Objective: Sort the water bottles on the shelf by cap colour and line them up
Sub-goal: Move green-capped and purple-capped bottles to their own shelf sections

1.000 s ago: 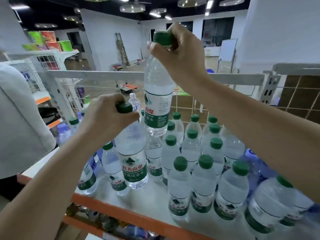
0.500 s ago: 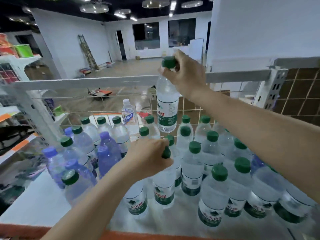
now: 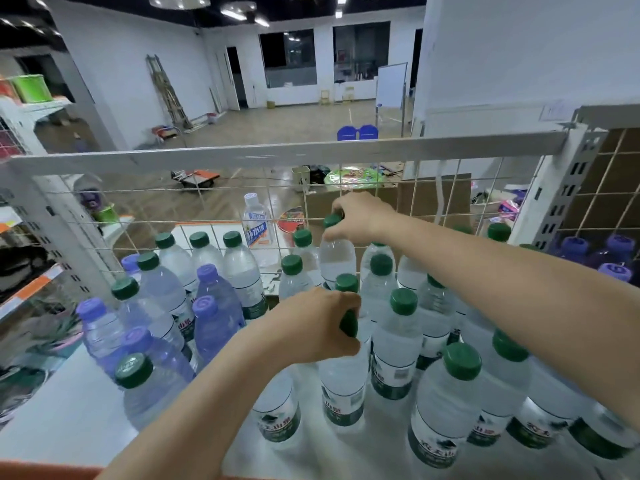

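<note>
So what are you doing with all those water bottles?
A person is sorting clear plastic water bottles on a white shelf by cap colour. The right hand grips the green cap of a bottle at the back of the green group, by the wire mesh. The left hand holds another green-capped bottle by its top, nearer the front. To the left, purple-capped bottles stand mixed among a few green-capped ones, so sorting isn't finished.

Was a big, bare stockroom or mock shop, metal shelf (image 3: pixel 284 155) racks with wire-grid backs, packed water bottles (image 3: pixel 394 341), ladder (image 3: pixel 169 95), whiteboard (image 3: pixel 391 84), cardboard boxes (image 3: pixel 433 199) on wood floor
</note>
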Demonstrator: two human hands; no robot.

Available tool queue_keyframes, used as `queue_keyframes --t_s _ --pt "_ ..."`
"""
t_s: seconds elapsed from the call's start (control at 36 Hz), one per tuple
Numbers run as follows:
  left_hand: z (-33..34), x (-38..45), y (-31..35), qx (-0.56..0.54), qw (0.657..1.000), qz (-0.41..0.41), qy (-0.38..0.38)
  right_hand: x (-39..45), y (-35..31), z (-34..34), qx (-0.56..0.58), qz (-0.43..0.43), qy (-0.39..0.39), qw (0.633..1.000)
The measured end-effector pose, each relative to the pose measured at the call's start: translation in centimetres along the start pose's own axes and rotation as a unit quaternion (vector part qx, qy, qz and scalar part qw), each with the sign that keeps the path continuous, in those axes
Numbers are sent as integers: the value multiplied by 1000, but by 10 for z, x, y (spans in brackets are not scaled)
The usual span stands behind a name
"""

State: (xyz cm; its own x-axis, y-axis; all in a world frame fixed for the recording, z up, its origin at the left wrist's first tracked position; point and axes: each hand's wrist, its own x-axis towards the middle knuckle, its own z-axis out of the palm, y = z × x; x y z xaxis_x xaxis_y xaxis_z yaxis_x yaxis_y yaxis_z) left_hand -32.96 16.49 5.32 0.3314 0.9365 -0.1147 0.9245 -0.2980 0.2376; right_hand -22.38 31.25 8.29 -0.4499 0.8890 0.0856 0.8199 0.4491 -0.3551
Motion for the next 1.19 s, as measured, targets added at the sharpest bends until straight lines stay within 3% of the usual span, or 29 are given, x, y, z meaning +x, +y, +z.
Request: queue_keyframes --t_s 0.28,0.44,0.56,0.67,0.83,1.03,1.19 --pt "-11 -7 -12 -53 996 -52 -52 3 9 26 -31 34 -103 994" --pt "-42 -30 -45 -92 986 -127 54 2 3 23 -85 34 -107 990" --pt "-62 -49 -71 -69 971 -180 140 -3 -10 16 -174 33 -37 984" --pt "-75 -72 -100 -78 954 -222 185 -10 -39 11 -149 -22 42 988" --pt "-68 -106 -140 -60 927 -316 194 -25 -101 23 -4 -129 -81 988" --pt "-39 -128 -172 -43 923 -376 71 -19 -144 71 -18 -150 -189 970" --pt "-4 -118 -192 -69 929 -351 94 -9 -159 101 -50 -157 -210 964"
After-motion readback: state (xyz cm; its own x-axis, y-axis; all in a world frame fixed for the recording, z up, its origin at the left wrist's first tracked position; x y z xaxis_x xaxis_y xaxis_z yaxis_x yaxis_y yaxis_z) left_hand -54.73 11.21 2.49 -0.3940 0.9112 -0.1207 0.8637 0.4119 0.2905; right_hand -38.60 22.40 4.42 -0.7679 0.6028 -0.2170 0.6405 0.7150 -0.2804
